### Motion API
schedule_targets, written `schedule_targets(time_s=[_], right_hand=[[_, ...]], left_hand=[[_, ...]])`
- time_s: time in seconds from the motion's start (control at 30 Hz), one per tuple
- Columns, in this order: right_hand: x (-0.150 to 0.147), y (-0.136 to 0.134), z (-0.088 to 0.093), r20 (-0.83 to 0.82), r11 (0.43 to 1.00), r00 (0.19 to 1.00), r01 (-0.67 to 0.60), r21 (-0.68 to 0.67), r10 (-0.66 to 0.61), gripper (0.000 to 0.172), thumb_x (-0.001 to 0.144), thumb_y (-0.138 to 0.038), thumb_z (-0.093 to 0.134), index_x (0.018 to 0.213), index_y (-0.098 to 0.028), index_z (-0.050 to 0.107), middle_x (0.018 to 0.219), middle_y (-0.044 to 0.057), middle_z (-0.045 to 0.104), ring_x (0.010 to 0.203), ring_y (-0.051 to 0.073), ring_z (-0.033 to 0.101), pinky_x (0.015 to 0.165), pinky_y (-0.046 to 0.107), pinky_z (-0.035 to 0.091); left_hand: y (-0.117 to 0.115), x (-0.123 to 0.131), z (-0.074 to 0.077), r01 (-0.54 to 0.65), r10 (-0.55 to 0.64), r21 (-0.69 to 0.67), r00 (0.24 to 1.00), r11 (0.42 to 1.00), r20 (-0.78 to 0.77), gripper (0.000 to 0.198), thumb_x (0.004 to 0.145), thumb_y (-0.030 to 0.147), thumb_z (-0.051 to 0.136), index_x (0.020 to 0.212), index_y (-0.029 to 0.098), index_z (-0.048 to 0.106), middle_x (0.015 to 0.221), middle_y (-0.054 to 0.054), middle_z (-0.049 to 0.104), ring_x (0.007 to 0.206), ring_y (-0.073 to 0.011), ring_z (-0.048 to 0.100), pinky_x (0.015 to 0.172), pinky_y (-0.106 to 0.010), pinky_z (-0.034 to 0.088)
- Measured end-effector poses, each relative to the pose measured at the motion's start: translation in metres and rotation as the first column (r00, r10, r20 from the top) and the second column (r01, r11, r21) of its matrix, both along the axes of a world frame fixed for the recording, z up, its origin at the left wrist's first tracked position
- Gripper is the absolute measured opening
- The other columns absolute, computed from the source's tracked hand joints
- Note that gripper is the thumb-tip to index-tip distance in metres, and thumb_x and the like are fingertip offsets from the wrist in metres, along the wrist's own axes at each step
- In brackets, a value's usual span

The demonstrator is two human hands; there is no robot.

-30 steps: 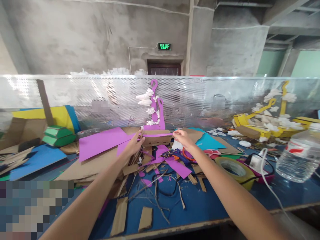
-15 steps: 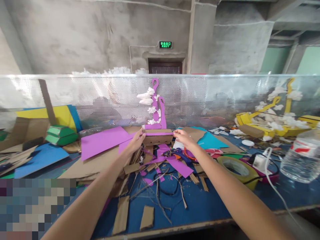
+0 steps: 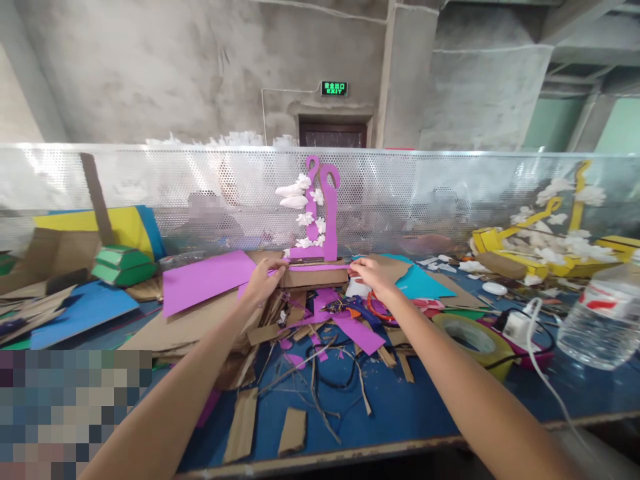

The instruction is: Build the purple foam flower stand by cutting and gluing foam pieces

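Observation:
Out in front of me, both my hands grip the ends of a low cardboard box (image 3: 314,278) with a purple top edge. My left hand (image 3: 265,279) pinches its left end, and my right hand (image 3: 371,276) has thumb and fingers closed on its right end. A purple hooked upright (image 3: 331,217) rises at the box's far side; its lower joint is hard to see. Just behind stands another purple hooked piece (image 3: 311,230) with white tissue flowers (image 3: 304,219) on it. Below the box lie purple scraps (image 3: 363,331) and a blue-and-orange tool (image 3: 354,308), partly covered.
Purple sheet (image 3: 207,280) and a green cardboard form (image 3: 123,265) lie leftward. To the right are a tape roll (image 3: 470,337), a water bottle (image 3: 600,320), a white cable (image 3: 543,373) and yellow flowered pieces (image 3: 540,257). A perforated metal screen (image 3: 240,200) runs behind.
The hooked upright has come up higher and slightly right, showing more of its broad face. The box has turned with it, and my hands have shifted slightly with their grip kept.

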State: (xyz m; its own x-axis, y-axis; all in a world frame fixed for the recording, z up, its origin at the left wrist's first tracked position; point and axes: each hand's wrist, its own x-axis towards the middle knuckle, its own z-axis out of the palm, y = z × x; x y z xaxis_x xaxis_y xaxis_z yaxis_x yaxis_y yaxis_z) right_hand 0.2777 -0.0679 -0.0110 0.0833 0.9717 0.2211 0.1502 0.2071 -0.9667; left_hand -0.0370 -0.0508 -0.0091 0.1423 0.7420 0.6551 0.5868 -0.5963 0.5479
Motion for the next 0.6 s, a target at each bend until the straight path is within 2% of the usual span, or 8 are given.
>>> schedule_targets(time_s=[0.17, 0.33, 0.47, 0.6], right_hand=[[-0.001, 0.0, -0.004, -0.037, 0.997, 0.999, -0.028, 0.066, 0.03, 0.008, 0.077, -0.028, 0.06, 0.079, -0.02, 0.061, 0.08, 0.003, 0.064, 0.083, 0.018, 0.065, 0.06, 0.023, 0.052], [-0.002, -0.004, -0.003, -0.086, 0.999, 0.996, -0.005, 0.033, 0.007, 0.007, 0.077, -0.026, 0.062, 0.077, -0.02, 0.059, 0.074, 0.0, 0.058, 0.072, 0.015, 0.061, 0.059, 0.024, 0.054], [-0.002, -0.002, -0.005, -0.055, 1.0, 0.998, -0.014, 0.026, 0.015, 0.006, 0.077, -0.024, 0.063, 0.077, -0.02, 0.06, 0.074, 0.0, 0.058, 0.074, 0.016, 0.062, 0.062, 0.025, 0.057], [0.0, 0.002, -0.009, 0.006, 0.997, 0.999, -0.048, 0.055, 0.048, 0.009, 0.075, -0.026, 0.066, 0.077, -0.02, 0.06, 0.075, 0.0, 0.059, 0.071, 0.015, 0.062, 0.065, 0.028, 0.058]], left_hand=[[-0.004, 0.007, 0.002, -0.017, 0.02, 0.063, 0.999, 0.998, -0.036, 0.025, 0.088, 0.04, 0.058, 0.09, 0.019, 0.07, 0.097, -0.008, 0.066, 0.102, -0.0251, 0.062, 0.095, -0.041, 0.051], [-0.001, 0.012, -0.002, 0.008, -0.006, 0.064, 0.999, 0.998, -0.035, 0.017, 0.083, 0.035, 0.059, 0.081, 0.02, 0.065, 0.089, -0.007, 0.065, 0.1, -0.0247, 0.06, 0.086, -0.037, 0.053], [0.002, 0.012, -0.004, -0.027, 0.028, 0.011, 1.0, 1.0, -0.011, 0.018, 0.081, 0.037, 0.06, 0.079, 0.02, 0.064, 0.086, -0.004, 0.066, 0.085, -0.0211, 0.063, 0.081, -0.035, 0.052], [-0.001, 0.01, -0.002, -0.001, 0.004, -0.098, 1.0, 0.995, 0.025, 0.018, 0.078, 0.038, 0.062, 0.079, 0.02, 0.063, 0.08, -0.002, 0.068, 0.076, -0.0199, 0.064, 0.074, -0.033, 0.05]])
